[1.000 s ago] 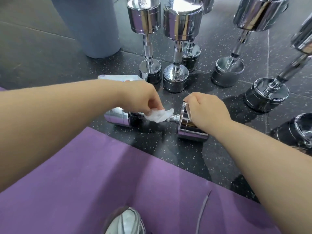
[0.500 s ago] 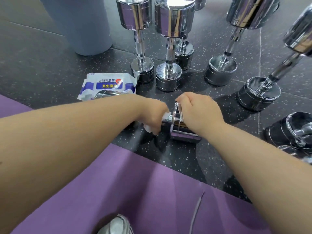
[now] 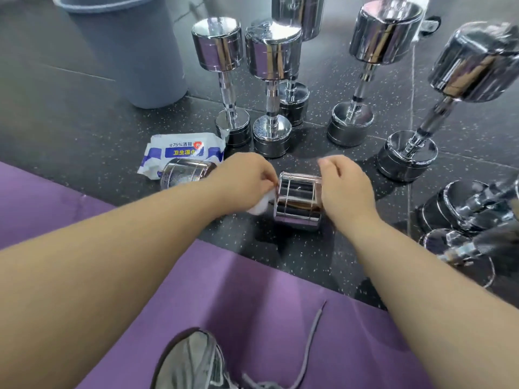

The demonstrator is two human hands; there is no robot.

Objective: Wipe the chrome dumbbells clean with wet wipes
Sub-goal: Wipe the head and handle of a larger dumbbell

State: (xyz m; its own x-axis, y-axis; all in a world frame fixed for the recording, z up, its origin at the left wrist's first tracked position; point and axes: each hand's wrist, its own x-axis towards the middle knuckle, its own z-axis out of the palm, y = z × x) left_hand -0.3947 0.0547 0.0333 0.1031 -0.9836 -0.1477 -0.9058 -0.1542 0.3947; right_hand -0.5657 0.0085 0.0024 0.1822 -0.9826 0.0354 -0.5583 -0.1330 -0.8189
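Dumbbell: the chrome dumbbell [image 3: 298, 202] lies on its side on the floor, just past the mat's edge and between both hands. We see smooth, mirror-bright cylinder heads scored with fine rings.
Left hand: the left hand [image 3: 244, 183] has its fingers curled together, pinching a crumpled white wet wipe [image 3: 259, 205] against the bar at the inner face of the right-side head.
Right hand: the right hand [image 3: 346, 188] grips that head's outer end, fingers bent over the top rim and thumb raised.
Far head: the other head lies behind the left forearm, just beside a soft blue-and-white pack of wipes [image 3: 182, 149] with printed lettering.
Upright dumbbells: we count five upright dumbbells [image 3: 271, 88] standing on end beyond the hands, with knurled bars and polished drum-shaped heads. More chrome lies blurred at the right edge.
Floor: the floor [image 3: 84, 122] is dark, matte and flecked with white.
Mat: a purple mat [image 3: 252, 304] with a dull, slightly creased surface covers the foreground.
Bucket: a grey plastic bucket [image 3: 126, 51], round and tapered, stands at upper left.
Shoe: a grey mesh shoe [image 3: 191, 363] with a loose lace rests on the mat.
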